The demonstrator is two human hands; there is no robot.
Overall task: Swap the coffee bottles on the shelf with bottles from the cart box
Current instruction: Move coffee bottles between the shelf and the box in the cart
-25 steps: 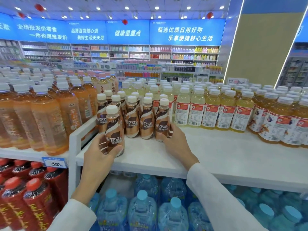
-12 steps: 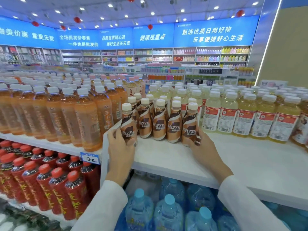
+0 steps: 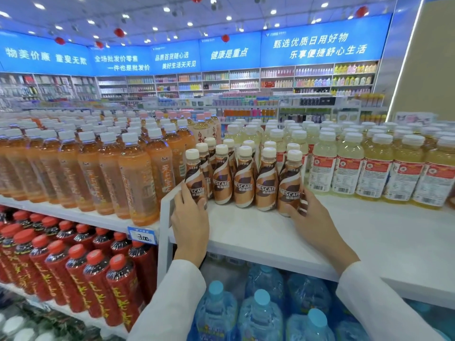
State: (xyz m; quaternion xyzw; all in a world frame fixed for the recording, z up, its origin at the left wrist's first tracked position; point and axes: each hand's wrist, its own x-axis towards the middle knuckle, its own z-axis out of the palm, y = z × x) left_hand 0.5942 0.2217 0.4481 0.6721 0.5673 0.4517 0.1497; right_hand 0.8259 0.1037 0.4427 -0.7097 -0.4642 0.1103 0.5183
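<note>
Head view. The coffee bottles (image 3: 243, 180) stood clustered on the white shelf (image 3: 270, 232) just above frame centre, with orange tea bottles (image 3: 138, 178) at their 9 o'clock and pale yellow drinks (image 3: 344, 168) at their 3 o'clock. The left hand (image 3: 190, 217) gripped the leftmost bottle (image 3: 195, 183) of the front row, and the right hand (image 3: 312, 217) curled round the rightmost bottle (image 3: 290, 185). Both bottles were upright. The cart box was out of view. Whether this stock was old or new could not be told, so progress remained uncertain.
</note>
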